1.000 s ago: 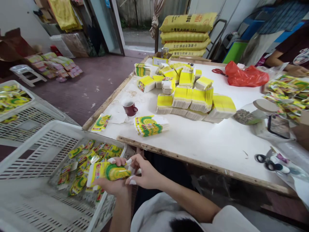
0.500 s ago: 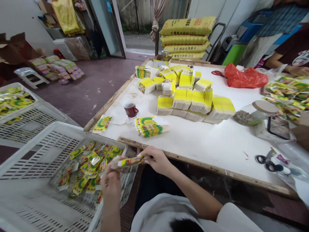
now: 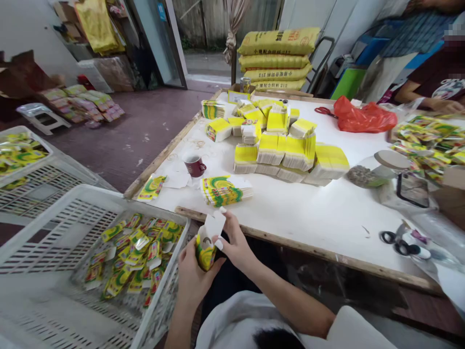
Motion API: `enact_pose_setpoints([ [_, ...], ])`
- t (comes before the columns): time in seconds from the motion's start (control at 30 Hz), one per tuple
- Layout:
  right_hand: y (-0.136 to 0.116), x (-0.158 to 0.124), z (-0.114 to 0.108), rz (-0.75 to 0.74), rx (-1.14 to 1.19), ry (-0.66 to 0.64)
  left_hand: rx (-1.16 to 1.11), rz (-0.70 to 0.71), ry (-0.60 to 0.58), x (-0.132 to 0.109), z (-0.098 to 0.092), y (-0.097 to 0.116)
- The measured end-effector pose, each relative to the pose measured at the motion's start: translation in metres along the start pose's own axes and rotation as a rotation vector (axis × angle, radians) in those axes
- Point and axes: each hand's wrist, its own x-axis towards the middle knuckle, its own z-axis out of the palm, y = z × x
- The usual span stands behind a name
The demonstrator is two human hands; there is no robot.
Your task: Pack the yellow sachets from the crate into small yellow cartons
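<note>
A small yellow-and-green carton [image 3: 205,256] is in my left hand [image 3: 192,272], tilted, with fingers and thumb wrapped round its body. Its white end flap [image 3: 215,224] stands up and the top gapes. My right hand [image 3: 235,241] holds the flap's right edge between fingers and thumb; white coverings show on the fingertips. Just beyond on the table lies a fanned stack of flat cartons [image 3: 223,191]. Left of my hands, a white plastic crate [image 3: 82,196] holds many filled cartons [image 3: 136,261].
A maroon mug [image 3: 195,166] and one flat carton [image 3: 151,188] are at the table's [image 3: 290,218] left. Bundled yellow cartons [image 3: 272,150] fill its middle. At right are a jar [image 3: 379,169], a phone [image 3: 413,189], scissors [image 3: 395,242] and a red bag [image 3: 363,116]. Another person's hand [image 3: 448,105] works far right.
The carton was a narrow, flattened piece stretched between both hands; now it stands opened out. My left hand has moved right and wraps it, and my right hand is at the flap.
</note>
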Motion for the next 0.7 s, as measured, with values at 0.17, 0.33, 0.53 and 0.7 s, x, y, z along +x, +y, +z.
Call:
enact_pose_setpoints([
  [0.17, 0.0, 0.002, 0.003, 0.322, 0.178, -0.337, 0.117, 0.281, 0.06, -0.008, 0.012, -0.011],
  [0.33, 0.007, 0.001, -0.002, 0.273, 0.248, -0.364, 0.096, 0.394, 0.074, -0.007, 0.012, -0.01],
  [0.53, 0.019, 0.0, -0.004, 0.163, 0.173, -0.345, 0.054, 0.466, 0.11, 0.0, 0.006, 0.001],
  [0.7, 0.003, -0.005, -0.008, -0.003, -0.116, -0.463, 0.014, 0.4, 0.023, -0.004, 0.007, -0.009],
])
